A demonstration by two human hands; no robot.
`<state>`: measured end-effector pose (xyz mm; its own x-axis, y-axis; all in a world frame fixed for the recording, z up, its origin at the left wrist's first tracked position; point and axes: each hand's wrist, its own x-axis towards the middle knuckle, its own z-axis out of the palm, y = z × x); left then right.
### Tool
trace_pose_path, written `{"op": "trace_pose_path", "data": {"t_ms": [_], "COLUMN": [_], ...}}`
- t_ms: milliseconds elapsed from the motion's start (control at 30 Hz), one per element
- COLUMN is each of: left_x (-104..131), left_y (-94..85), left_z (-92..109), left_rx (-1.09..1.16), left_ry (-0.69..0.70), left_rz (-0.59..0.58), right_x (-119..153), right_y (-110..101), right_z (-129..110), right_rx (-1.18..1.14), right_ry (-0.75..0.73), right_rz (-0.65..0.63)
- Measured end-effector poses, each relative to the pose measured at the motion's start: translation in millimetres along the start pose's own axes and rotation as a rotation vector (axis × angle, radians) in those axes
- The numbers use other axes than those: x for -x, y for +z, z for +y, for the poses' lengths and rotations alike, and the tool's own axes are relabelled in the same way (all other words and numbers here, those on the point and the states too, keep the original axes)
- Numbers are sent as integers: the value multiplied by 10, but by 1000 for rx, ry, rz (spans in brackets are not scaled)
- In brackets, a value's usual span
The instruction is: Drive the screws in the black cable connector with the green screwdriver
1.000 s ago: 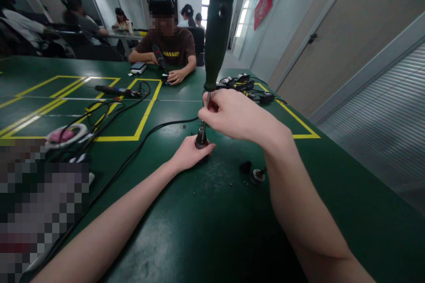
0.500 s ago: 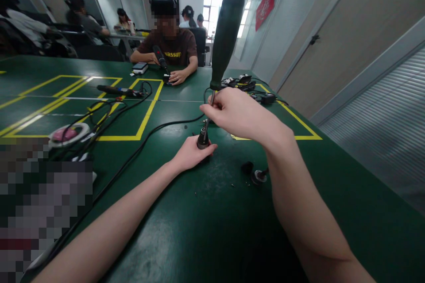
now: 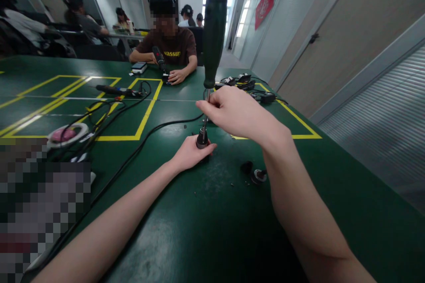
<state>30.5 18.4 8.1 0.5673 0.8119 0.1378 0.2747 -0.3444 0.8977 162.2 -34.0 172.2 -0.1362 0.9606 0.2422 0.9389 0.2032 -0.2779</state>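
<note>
My right hand (image 3: 241, 112) is closed, pinching the thin metal shaft of a screwdriver (image 3: 214, 37) just under its large dark green handle. The screwdriver stands nearly upright, and its lower end reaches a small dark cylindrical part with metal on top (image 3: 201, 142). Around that part my left hand (image 3: 187, 154) is closed, low over the table, with the thumb pointing right. Whether the tip sits on a screw is too small to tell. Right of my left hand lie a round black part with a pale ring (image 3: 258, 177) and a small black piece (image 3: 246, 167).
Tiny metal bits (image 3: 232, 184) are scattered on the green table (image 3: 212, 230). A black cable (image 3: 159, 128) runs across on the left, near a white ring-shaped roll (image 3: 83, 130). Black cables and devices (image 3: 244, 82) lie at the back right. Opposite sits a person (image 3: 175, 48) holding a black tool.
The screwdriver's handle has swung left and now stands closer to upright. My right hand has shifted slightly left with it; my left hand keeps its hold on the part.
</note>
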Motion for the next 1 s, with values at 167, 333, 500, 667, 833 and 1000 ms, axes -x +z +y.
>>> {"op": "trace_pose_path", "data": {"t_ms": [167,333,500,667,833,1000], "left_x": [8,8,5,11,8,4], "left_y": [2,-1,-7,-4,5,9], "left_z": [-23,-20,-4,5,-2,-21], "left_rx": [17,12,-1,16,21,13], "left_ry": [-9,0,0,-13,-10,-3], "left_rz": [-9,-4,-10,-14,-9,-1], "right_x": [30,40,0,-19,-1,32], "right_y": [-39,-26,11,22,12,-2], "right_z": [-14,-48,-60,-51,-42,-23], "right_rx": [-10,-66,-37,-23,13,7], "right_ry": [18,39,53,46,76,45], "right_rz": [-69,-43,27,31,19,-7]}}
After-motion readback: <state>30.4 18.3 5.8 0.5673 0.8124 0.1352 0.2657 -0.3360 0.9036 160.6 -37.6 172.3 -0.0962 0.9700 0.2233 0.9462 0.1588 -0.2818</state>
